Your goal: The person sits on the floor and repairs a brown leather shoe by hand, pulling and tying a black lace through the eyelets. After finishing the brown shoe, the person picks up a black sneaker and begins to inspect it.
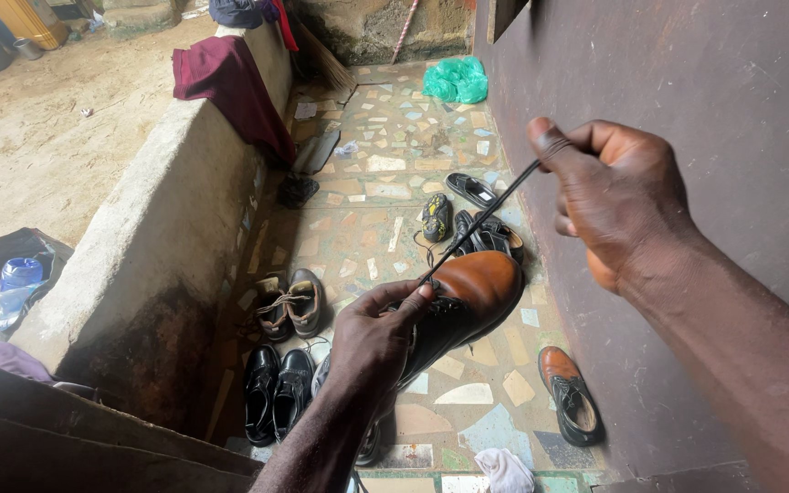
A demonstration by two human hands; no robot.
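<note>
Two hands fill my view. My left hand (378,330) is curled shut around the tan-and-black leather lace-up shoe (468,301), thumb pressed near the eyelets, holding it tilted in the air above the floor. My right hand (615,196) is closed in a fist, pinching the thin black shoelace (481,219) between thumb and forefinger; the lace runs taut down to the shoe's top.

Below lies a mosaic floor of broken coloured tiles (385,196), scattered with footwear: a matching tan-and-black shoe (571,394) by the dark brown wall (687,73) on the right, a pair of glossy black dress shoes (276,391), a pair of worn brown shoes (289,305) and dark sandals (473,190) farther off. A low concrete parapet (152,219) with a maroon cloth (230,82) draped over it bounds the left side. A green plastic bag (457,80) sits at the far end.
</note>
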